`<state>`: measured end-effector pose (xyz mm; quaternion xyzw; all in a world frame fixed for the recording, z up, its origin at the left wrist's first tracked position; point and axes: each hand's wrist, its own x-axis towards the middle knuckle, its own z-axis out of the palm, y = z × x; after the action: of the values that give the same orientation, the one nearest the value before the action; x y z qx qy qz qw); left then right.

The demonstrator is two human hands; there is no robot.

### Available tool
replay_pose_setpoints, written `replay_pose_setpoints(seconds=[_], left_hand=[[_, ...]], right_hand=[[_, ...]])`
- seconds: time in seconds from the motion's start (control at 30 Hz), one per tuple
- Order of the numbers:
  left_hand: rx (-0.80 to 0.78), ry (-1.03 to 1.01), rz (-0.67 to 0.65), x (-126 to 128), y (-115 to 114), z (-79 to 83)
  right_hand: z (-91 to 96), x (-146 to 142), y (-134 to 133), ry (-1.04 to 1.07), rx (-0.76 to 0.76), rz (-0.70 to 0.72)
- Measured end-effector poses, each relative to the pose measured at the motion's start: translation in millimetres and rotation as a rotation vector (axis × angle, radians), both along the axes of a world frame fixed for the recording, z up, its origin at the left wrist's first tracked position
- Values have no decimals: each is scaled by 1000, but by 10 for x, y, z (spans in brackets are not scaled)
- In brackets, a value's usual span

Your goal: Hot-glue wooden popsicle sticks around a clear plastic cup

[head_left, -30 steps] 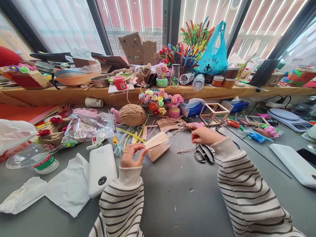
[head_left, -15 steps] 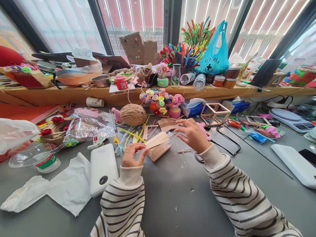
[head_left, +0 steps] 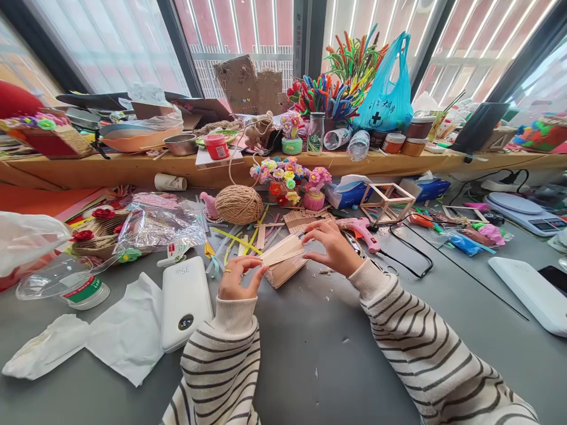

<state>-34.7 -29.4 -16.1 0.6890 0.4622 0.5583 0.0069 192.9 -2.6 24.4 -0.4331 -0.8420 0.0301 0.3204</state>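
Observation:
A small box-like block of flat wooden craft sticks (head_left: 287,270) rests on the grey table in front of me. A single craft stick (head_left: 283,254) lies slantwise across its top. My left hand (head_left: 238,278), with a ring on one finger, pinches the left end of the stick pile between thumb and forefinger; exactly which stick it grips is partly hidden. My right hand (head_left: 330,247) is at the right end, its thumb and fingers apart around the corner; whether the thumb touches the wood I cannot tell. Behind it lies a pink glue gun (head_left: 362,231).
A ball of twine (head_left: 239,205), loose craft sticks (head_left: 297,222) and crochet flowers (head_left: 315,180) stand behind. A white power bank (head_left: 186,304) and tissue (head_left: 128,330) lie left. To the right are a wooden stick frame (head_left: 388,202), black cable (head_left: 411,274) and kitchen scale (head_left: 525,213).
My right hand has moved left and slightly down to the right end of the stick block, uncovering the pink glue gun. My left hand has stayed in place.

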Motion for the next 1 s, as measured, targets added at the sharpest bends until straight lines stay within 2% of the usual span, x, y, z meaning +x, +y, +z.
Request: replay_pose_setpoints(seconds=[0.47,0.63,1.0], left_hand=[[-57,-43,0,34,-40,31],[-90,0,-6,19,-52,55],[-69,10,-10,6,-36,37]], right_hand=[[-4,6,6,48,-27,12],[-4,7,2,55,-28,13],[-5,9,5,67,-37,13]])
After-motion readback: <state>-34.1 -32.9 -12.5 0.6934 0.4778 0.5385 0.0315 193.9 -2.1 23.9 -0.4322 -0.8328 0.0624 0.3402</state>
